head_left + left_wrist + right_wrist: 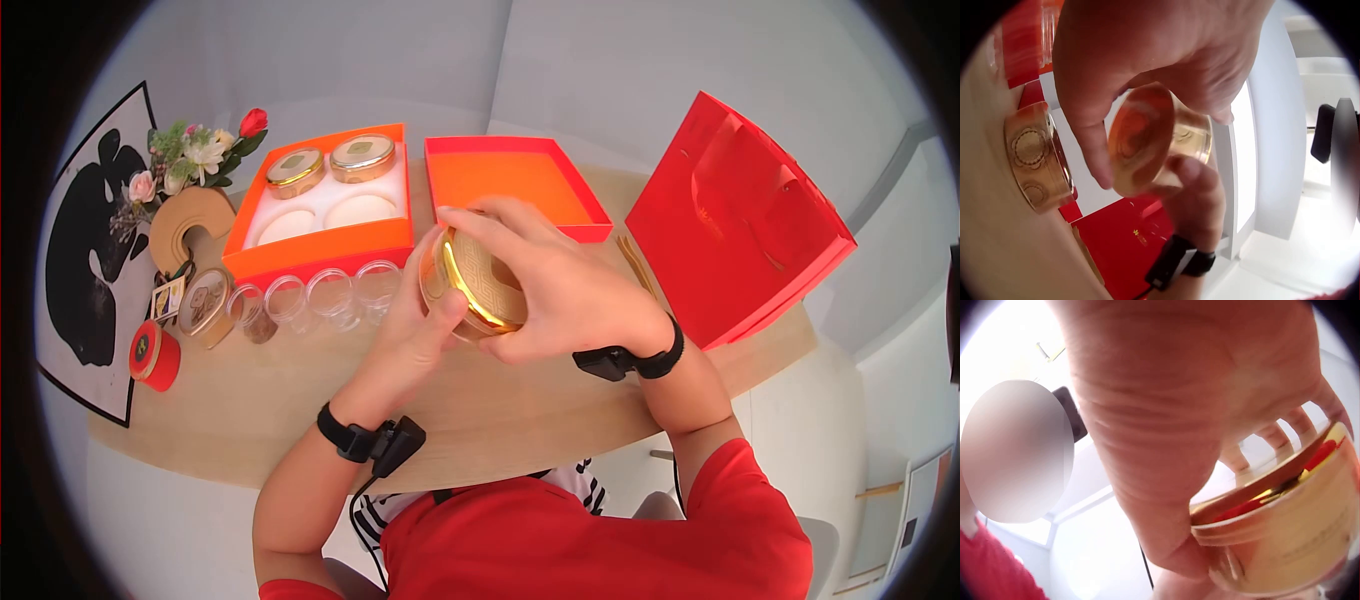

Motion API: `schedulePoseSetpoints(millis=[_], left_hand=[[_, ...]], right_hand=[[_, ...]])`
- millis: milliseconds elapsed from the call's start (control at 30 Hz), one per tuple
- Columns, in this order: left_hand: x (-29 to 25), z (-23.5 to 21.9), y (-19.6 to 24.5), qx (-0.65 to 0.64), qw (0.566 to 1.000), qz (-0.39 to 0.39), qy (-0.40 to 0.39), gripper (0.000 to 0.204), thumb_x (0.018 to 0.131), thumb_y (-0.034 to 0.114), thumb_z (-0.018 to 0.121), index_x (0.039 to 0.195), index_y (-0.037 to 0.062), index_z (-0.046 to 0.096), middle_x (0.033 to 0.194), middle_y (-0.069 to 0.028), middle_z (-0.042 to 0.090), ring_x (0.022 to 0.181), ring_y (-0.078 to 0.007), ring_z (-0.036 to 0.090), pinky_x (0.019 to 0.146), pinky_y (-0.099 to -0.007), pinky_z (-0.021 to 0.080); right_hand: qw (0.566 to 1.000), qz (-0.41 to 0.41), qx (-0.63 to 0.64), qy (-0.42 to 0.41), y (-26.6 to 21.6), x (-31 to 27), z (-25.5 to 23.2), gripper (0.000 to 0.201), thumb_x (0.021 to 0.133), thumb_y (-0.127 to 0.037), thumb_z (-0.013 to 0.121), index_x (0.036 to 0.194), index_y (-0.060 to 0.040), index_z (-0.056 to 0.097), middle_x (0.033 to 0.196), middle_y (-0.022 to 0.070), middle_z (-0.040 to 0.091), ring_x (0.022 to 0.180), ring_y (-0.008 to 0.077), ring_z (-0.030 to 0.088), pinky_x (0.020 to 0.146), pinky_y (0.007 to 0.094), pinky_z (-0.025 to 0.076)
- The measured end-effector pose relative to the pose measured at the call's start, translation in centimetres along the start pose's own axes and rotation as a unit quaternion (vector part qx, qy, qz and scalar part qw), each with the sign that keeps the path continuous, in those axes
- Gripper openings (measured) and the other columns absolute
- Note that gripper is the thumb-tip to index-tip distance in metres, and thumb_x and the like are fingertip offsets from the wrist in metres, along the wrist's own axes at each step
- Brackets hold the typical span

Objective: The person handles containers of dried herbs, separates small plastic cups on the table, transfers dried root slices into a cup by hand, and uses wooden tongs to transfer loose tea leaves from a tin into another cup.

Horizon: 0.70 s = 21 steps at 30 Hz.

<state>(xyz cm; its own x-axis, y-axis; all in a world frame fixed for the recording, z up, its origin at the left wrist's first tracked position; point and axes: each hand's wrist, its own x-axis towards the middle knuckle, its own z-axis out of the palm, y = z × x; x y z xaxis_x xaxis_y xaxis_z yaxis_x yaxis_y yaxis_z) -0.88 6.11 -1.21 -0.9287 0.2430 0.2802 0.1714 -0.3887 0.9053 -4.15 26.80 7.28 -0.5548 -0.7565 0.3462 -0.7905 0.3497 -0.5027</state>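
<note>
In the head view, both hands hold a round jar [490, 275] with a gold lid and shiny gold rim, tilted in front of the chest above the table. My left hand [405, 325] grips its left side, thumb against the gold rim. My right hand [550, 285] curves its fingers round the lid from the right. The left wrist view shows the jar's [1144, 140] smooth orange-tinted end between the hands. Its clear-looking wall [1291, 544] and gold rim appear in the right wrist view. A second gold round piece with embossed medallions [1038, 156] stands nearby on the table.
An orange gift box [320, 255] holds two gold-lidded jars in white foam with two round hollows. Behind the hands lies its red lid [580, 228]. Several clear jars [330, 295] line the front; a red bag [745, 225] stands right, flowers [200, 155] and small tins [205, 305] left.
</note>
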Motion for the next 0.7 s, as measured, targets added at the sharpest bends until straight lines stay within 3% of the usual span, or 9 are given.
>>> schedulePoseSetpoints(millis=[67,200,267,300,367,400,433,533,700], left_hand=[[-0.2,0.0,1.3,-0.012,0.995,-0.081,-0.05,0.096,0.101,0.063,0.071,0.167,0.007,0.029,0.158,-0.0111,0.053,0.141,-0.0249,0.061,0.111,-0.0427,0.058],[0.0,0.3,1.5,0.045,0.992,-0.113,-0.025,0.075,0.111,0.044,0.062,0.165,0.004,0.031,0.154,-0.0131,0.057,0.135,-0.0254,0.066,0.107,-0.0422,0.061],[0.0,0.4,1.7,-0.03,0.995,-0.097,-0.004,0.06,0.111,0.027,0.056,0.162,0.0002,0.036,0.153,-0.016,0.058,0.134,-0.0265,0.066,0.108,-0.0453,0.062],[0.1,0.3,1.7,-0.028,0.995,-0.099,-0.006,0.06,0.111,0.027,0.056,0.162,0.0002,0.036,0.153,-0.016,0.058,0.134,-0.0265,0.066,0.108,-0.0453,0.062],[0.2,0.1,1.8,-0.078,0.995,-0.067,0.006,0.06,0.108,0.023,0.058,0.16,-0.0015,0.04,0.154,-0.0184,0.058,0.135,-0.0285,0.066,0.108,-0.0464,0.061],[0.3,-0.1,1.7,-0.076,0.995,-0.068,0.003,0.06,0.108,0.023,0.058,0.16,-0.0015,0.04,0.154,-0.0184,0.058,0.135,-0.0285,0.066,0.108,-0.0464,0.061],[0.4,-0.5,1.6,-0.081,0.994,-0.069,-0.001,0.061,0.107,0.023,0.059,0.159,-0.0022,0.041,0.155,-0.0193,0.057,0.136,-0.0296,0.065,0.109,-0.0471,0.061],[0.4,-1.2,1.2,-0.085,0.994,-0.068,-0.004,0.064,0.104,0.024,0.06,0.159,-0.0025,0.041,0.156,-0.0202,0.056,0.139,-0.0313,0.063,0.11,-0.0485,0.059],[0.2,-1.8,0.5,-0.099,0.993,-0.062,0.003,0.068,0.102,0.025,0.062,0.161,-0.0007,0.039,0.158,-0.0199,0.055,0.142,-0.033,0.061,0.114,-0.0509,0.056]], right_hand=[[0.979,-0.021,-0.196,0.043,-0.2,-0.2,0.5,0.107,0.074,-0.031,0.092,0.165,-0.0082,0.041,0.148,0.0257,0.05,0.134,0.0464,0.053,0.112,0.0531,0.046],[0.978,-0.01,-0.204,0.047,-0.3,-0.3,0.9,0.109,0.074,-0.03,0.097,0.167,-0.0173,0.04,0.16,0.0251,0.044,0.143,0.0506,0.049,0.114,0.054,0.049],[0.989,-0.013,-0.134,0.054,0.0,-0.4,0.0,0.105,0.078,-0.031,0.095,0.167,-0.0155,0.041,0.162,0.0268,0.044,0.146,0.0488,0.049,0.115,0.0526,0.049],[0.989,-0.011,-0.132,0.057,0.5,-0.3,-0.5,0.105,0.078,-0.031,0.095,0.167,-0.0155,0.041,0.162,0.0268,0.044,0.146,0.0488,0.049,0.115,0.0526,0.049],[0.997,0.028,0.015,0.073,1.5,0.2,-1.7,0.095,0.089,-0.038,0.086,0.165,-0.0042,0.04,0.161,0.0331,0.043,0.147,0.0463,0.049,0.118,0.0519,0.046],[0.991,0.096,-0.004,0.089,1.5,0.0,-2.4,0.093,0.093,-0.039,0.084,0.165,-0.0012,0.04,0.157,0.0348,0.049,0.144,0.0427,0.054,0.116,0.0478,0.048],[0.991,0.096,-0.003,0.092,2.0,-0.1,-3.0,0.093,0.093,-0.039,0.084,0.165,-0.0012,0.04,0.157,0.0348,0.049,0.144,0.0427,0.054,0.116,0.0478,0.048],[0.971,0.182,0.149,0.045,3.7,-0.2,-4.8,0.092,0.096,-0.042,0.082,0.167,-0.0003,0.039,0.147,0.0293,0.063,0.137,0.0354,0.062,0.113,0.0441,0.051],[0.948,0.189,0.256,-0.012,4.0,-0.2,-5.1,0.091,0.094,-0.037,0.086,0.166,-0.001,0.041,0.131,0.0227,0.071,0.124,0.0285,0.068,0.104,0.0384,0.054]])
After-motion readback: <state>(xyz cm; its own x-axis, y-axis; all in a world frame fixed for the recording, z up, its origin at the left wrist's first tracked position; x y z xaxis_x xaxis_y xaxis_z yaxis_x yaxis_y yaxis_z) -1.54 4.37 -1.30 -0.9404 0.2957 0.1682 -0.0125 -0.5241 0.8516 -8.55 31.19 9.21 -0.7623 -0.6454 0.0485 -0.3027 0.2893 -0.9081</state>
